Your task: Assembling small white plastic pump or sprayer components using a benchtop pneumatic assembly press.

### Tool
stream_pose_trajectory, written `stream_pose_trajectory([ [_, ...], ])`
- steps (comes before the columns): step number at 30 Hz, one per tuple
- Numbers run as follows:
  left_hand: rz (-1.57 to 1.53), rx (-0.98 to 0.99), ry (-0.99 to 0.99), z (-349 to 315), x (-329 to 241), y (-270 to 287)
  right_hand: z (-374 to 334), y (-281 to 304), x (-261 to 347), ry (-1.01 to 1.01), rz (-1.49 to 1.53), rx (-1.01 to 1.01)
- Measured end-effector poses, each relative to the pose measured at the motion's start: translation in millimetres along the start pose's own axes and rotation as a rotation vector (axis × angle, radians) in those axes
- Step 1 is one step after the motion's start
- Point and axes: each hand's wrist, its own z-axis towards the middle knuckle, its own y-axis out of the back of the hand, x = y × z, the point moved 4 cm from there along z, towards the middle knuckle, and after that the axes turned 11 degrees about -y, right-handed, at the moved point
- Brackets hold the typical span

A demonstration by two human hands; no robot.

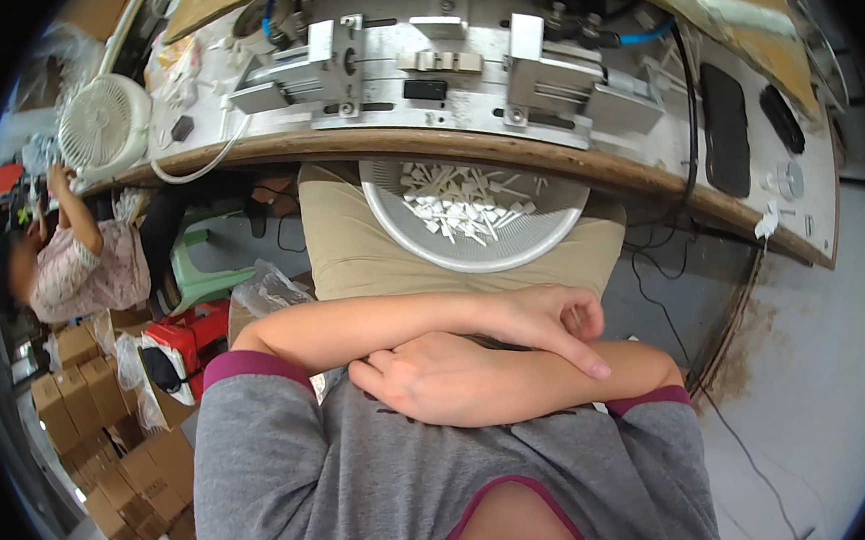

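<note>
My forearms are crossed over my grey shirt [367, 485]. My left hand [547, 322] rests over my right forearm, its fingers loosely curled and thumb stretched apart, with nothing held. Tucked below my left forearm, my right hand [430, 378] lies against the shirt, back side up; its fingers are partly hidden and no object shows in it. On my lap, just beyond the hands, sits a perforated pale basin [416, 246] with many small white plastic pieces [463, 203], some with thin stems. Neither hand touches it.
On the bench are two metal clamping fixtures [323, 72], a small block jig [438, 63], a black phone-like slab [726, 129] and a white fan [104, 125]. A black cable [690, 111] hangs over the edge. At left are another person [91, 259], a green stool [202, 266] and cardboard boxes [142, 486].
</note>
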Motion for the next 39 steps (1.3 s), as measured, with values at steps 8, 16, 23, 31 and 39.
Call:
stream_pose_trajectory([
  [8, -0.093, 0.288, 0.273, -16.0, 22.0, -7.7, -2.9, -16.5, 12.0, -0.055, 0.040, -0.054],
  [16, -0.358, 0.159, 0.057, -50.5, 33.2, -30.5, 17.9, -38.4, 39.9, -0.024, -0.086, -0.018],
  [23, 0.137, 0.174, 0.130, -73.4, 21.9, 0.7, 21.1, -53.4, 30.0, -0.113, 0.143, -0.035],
  [31, 1.684, -0.618, -0.473, -90.3, 80.8, 113.3, 15.7, -38.7, 16.5, -0.273, 0.054, -0.031],
  [39, 1.548, -0.373, -0.210, -103.1, 121.8, 149.6, -0.5, 8.6, -0.4, -0.284, 0.200, -0.240],
])
